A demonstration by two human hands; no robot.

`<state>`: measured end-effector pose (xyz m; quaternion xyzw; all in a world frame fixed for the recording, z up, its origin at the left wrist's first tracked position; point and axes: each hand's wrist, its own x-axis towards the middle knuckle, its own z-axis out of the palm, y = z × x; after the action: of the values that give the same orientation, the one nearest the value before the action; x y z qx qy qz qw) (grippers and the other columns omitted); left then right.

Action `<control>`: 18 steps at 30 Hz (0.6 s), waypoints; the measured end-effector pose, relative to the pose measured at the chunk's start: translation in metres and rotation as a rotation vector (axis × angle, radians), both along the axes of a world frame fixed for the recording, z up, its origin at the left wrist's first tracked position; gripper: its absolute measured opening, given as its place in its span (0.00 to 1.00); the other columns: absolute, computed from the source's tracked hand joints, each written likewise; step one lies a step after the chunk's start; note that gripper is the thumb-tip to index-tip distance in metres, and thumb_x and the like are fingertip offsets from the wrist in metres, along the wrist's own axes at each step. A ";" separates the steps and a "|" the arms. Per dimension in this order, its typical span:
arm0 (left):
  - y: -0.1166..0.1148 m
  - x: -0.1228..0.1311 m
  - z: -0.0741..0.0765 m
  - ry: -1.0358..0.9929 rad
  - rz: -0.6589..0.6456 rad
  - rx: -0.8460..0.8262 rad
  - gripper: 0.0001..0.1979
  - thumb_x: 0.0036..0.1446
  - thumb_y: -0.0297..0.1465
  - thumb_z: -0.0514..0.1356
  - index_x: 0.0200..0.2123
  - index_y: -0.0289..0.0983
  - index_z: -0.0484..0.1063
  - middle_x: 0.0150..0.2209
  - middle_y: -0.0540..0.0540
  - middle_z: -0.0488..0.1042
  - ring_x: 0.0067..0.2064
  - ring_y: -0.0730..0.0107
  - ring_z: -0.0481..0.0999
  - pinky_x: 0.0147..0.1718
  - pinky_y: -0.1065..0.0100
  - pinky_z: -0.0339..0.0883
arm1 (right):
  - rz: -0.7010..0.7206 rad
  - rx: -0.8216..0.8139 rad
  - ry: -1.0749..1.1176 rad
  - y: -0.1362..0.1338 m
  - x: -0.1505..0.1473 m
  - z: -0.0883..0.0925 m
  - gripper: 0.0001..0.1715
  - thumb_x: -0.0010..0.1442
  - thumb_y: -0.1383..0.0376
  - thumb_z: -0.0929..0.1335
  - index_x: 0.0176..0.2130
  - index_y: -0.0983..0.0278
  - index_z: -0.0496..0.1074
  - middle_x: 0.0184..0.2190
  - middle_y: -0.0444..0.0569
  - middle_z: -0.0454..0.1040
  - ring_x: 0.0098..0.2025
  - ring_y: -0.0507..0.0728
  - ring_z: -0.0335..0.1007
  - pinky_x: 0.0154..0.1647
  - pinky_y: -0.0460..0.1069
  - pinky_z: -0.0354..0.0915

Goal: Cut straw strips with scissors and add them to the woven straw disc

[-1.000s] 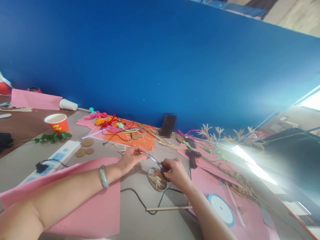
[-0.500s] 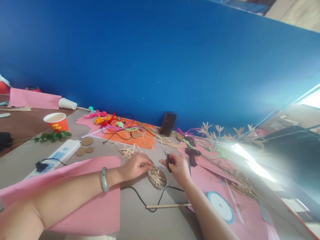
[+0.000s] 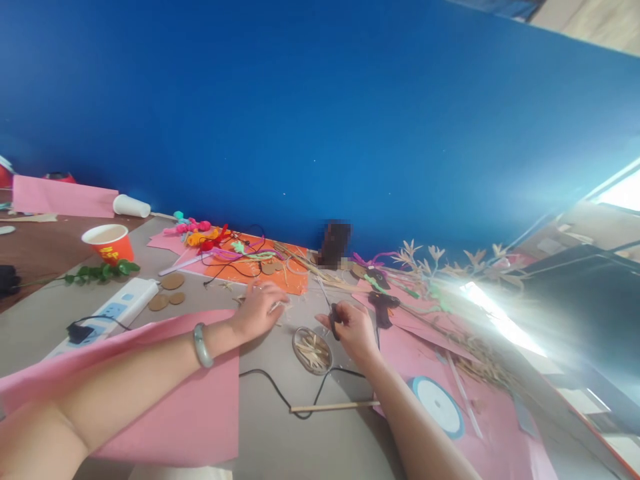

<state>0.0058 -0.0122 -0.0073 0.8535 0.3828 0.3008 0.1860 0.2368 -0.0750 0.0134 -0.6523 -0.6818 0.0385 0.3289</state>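
My right hand point(image 3: 353, 328) is closed round the black handles of a pair of scissors point(image 3: 330, 311), whose blades point up and away toward the blue wall. My left hand point(image 3: 260, 308), with a green bangle point(image 3: 201, 345) on its wrist, lies over a small heap of pale straw strips point(image 3: 278, 305) on the grey table, fingers curled down on them. Between the two hands sits a small round dish point(image 3: 313, 349) with cut straw pieces inside.
A pink paper sheet point(image 3: 165, 400) lies under my left forearm. A black cord point(image 3: 280, 395) and a wooden stick point(image 3: 333, 405) cross the table in front. A power strip point(image 3: 113, 312), a red paper cup point(image 3: 109, 243), orange paper with cords point(image 3: 255, 270) and dried sprigs point(image 3: 450, 267) lie around.
My left hand has left the dish and moved up and left onto the straw heap. My right hand has lifted the scissors from over the dish and turned the blades upward.
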 end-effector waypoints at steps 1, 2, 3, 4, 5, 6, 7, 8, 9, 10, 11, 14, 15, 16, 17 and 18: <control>0.006 -0.002 0.000 -0.015 0.051 0.008 0.09 0.56 0.30 0.56 0.37 0.41 0.75 0.43 0.46 0.76 0.49 0.60 0.68 0.57 0.51 0.41 | -0.003 0.001 0.007 0.000 0.000 0.000 0.28 0.51 0.49 0.68 0.17 0.61 0.53 0.14 0.40 0.58 0.21 0.50 0.50 0.23 0.46 0.48; 0.010 -0.004 0.000 -0.015 0.084 0.011 0.08 0.55 0.30 0.56 0.35 0.41 0.75 0.42 0.46 0.76 0.48 0.61 0.69 0.57 0.51 0.42 | -0.004 0.002 0.011 0.001 0.000 0.000 0.28 0.51 0.48 0.68 0.17 0.61 0.53 0.14 0.40 0.58 0.21 0.50 0.50 0.23 0.46 0.48; 0.013 -0.005 -0.001 -0.006 0.100 0.014 0.07 0.54 0.30 0.57 0.33 0.40 0.75 0.41 0.46 0.76 0.48 0.61 0.69 0.56 0.51 0.43 | -0.004 0.004 0.013 0.001 0.000 0.000 0.27 0.51 0.48 0.68 0.17 0.61 0.53 0.14 0.40 0.58 0.21 0.50 0.50 0.23 0.46 0.48; 0.014 -0.005 -0.002 0.008 0.105 0.016 0.06 0.53 0.30 0.58 0.31 0.40 0.75 0.40 0.46 0.76 0.47 0.61 0.69 0.56 0.51 0.44 | -0.002 0.005 0.014 0.001 0.000 0.000 0.27 0.51 0.48 0.68 0.17 0.61 0.53 0.14 0.40 0.58 0.21 0.50 0.50 0.23 0.46 0.48; 0.014 -0.005 -0.003 0.024 0.100 0.021 0.05 0.53 0.30 0.58 0.29 0.40 0.74 0.39 0.47 0.75 0.46 0.61 0.69 0.56 0.51 0.43 | 0.000 0.006 0.014 0.001 -0.001 0.000 0.27 0.51 0.48 0.68 0.17 0.61 0.53 0.14 0.40 0.57 0.21 0.50 0.49 0.23 0.46 0.48; 0.013 -0.004 -0.005 0.042 0.084 0.029 0.05 0.52 0.30 0.58 0.28 0.40 0.74 0.39 0.47 0.75 0.46 0.61 0.68 0.56 0.51 0.43 | 0.003 0.007 0.013 0.002 -0.001 -0.001 0.28 0.51 0.48 0.68 0.17 0.61 0.53 0.14 0.39 0.57 0.21 0.50 0.49 0.23 0.46 0.48; 0.011 -0.003 -0.007 0.058 0.067 0.043 0.04 0.52 0.30 0.58 0.28 0.40 0.74 0.39 0.47 0.74 0.47 0.61 0.68 0.57 0.51 0.42 | 0.007 0.006 0.011 0.002 -0.002 -0.002 0.28 0.51 0.48 0.68 0.17 0.61 0.52 0.14 0.39 0.57 0.20 0.49 0.48 0.23 0.46 0.48; 0.009 -0.002 -0.008 0.076 0.047 0.062 0.04 0.52 0.30 0.58 0.29 0.40 0.74 0.40 0.47 0.74 0.48 0.61 0.67 0.57 0.51 0.40 | 0.011 0.005 0.008 0.002 -0.002 -0.003 0.28 0.51 0.49 0.68 0.17 0.61 0.52 0.14 0.39 0.57 0.20 0.49 0.48 0.23 0.46 0.47; 0.008 0.000 -0.010 0.093 0.028 0.082 0.05 0.53 0.30 0.58 0.31 0.40 0.73 0.41 0.47 0.73 0.49 0.60 0.66 0.58 0.50 0.39 | 0.015 0.006 0.003 0.002 -0.002 -0.004 0.28 0.51 0.49 0.68 0.17 0.61 0.51 0.14 0.39 0.57 0.20 0.49 0.48 0.23 0.46 0.47; 0.006 0.001 -0.012 0.109 0.018 0.098 0.05 0.53 0.29 0.57 0.32 0.40 0.73 0.41 0.47 0.73 0.50 0.60 0.65 0.58 0.50 0.38 | 0.020 0.007 -0.003 0.002 -0.002 -0.004 0.28 0.51 0.49 0.68 0.17 0.61 0.51 0.14 0.39 0.57 0.20 0.49 0.48 0.23 0.46 0.47; 0.005 0.002 -0.014 0.124 0.011 0.105 0.05 0.53 0.29 0.57 0.32 0.40 0.73 0.42 0.46 0.72 0.50 0.60 0.65 0.58 0.49 0.38 | 0.027 0.008 -0.010 0.002 -0.003 -0.005 0.28 0.51 0.49 0.68 0.17 0.61 0.51 0.14 0.39 0.57 0.20 0.49 0.48 0.24 0.46 0.48; 0.006 0.003 -0.018 0.147 0.027 0.082 0.04 0.52 0.28 0.57 0.32 0.38 0.70 0.40 0.46 0.71 0.49 0.60 0.65 0.57 0.49 0.40 | 0.041 0.009 -0.036 0.002 -0.004 -0.007 0.27 0.52 0.49 0.67 0.17 0.61 0.53 0.13 0.39 0.58 0.21 0.50 0.51 0.24 0.46 0.49; 0.006 0.003 -0.019 0.148 0.035 0.072 0.03 0.52 0.28 0.57 0.32 0.38 0.70 0.39 0.46 0.71 0.48 0.60 0.65 0.57 0.49 0.41 | 0.043 0.008 -0.044 0.003 -0.005 -0.008 0.27 0.52 0.49 0.67 0.17 0.61 0.53 0.13 0.40 0.58 0.21 0.50 0.52 0.25 0.46 0.49; 0.007 0.004 -0.020 0.147 0.042 0.065 0.02 0.53 0.28 0.56 0.31 0.38 0.69 0.38 0.47 0.71 0.47 0.61 0.65 0.56 0.49 0.42 | 0.041 0.006 -0.050 0.003 -0.005 -0.008 0.26 0.52 0.49 0.67 0.17 0.61 0.54 0.13 0.40 0.59 0.21 0.50 0.53 0.25 0.46 0.49; 0.007 0.004 -0.020 0.145 0.045 0.060 0.03 0.53 0.27 0.56 0.30 0.38 0.69 0.38 0.47 0.71 0.47 0.61 0.65 0.56 0.49 0.43 | 0.038 0.004 -0.054 0.003 -0.005 -0.008 0.26 0.52 0.49 0.67 0.17 0.61 0.54 0.13 0.40 0.59 0.21 0.51 0.53 0.25 0.46 0.50; 0.008 0.004 -0.021 0.141 0.046 0.055 0.04 0.54 0.27 0.55 0.29 0.38 0.69 0.38 0.47 0.71 0.47 0.61 0.66 0.56 0.49 0.43 | 0.032 0.004 -0.058 0.003 -0.006 -0.009 0.26 0.52 0.49 0.67 0.17 0.61 0.54 0.13 0.40 0.60 0.22 0.51 0.54 0.25 0.46 0.50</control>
<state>0.0096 -0.0043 -0.0283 0.8683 0.4061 0.2546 0.1280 0.2313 -0.0720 0.0048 -0.6414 -0.7017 0.0235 0.3094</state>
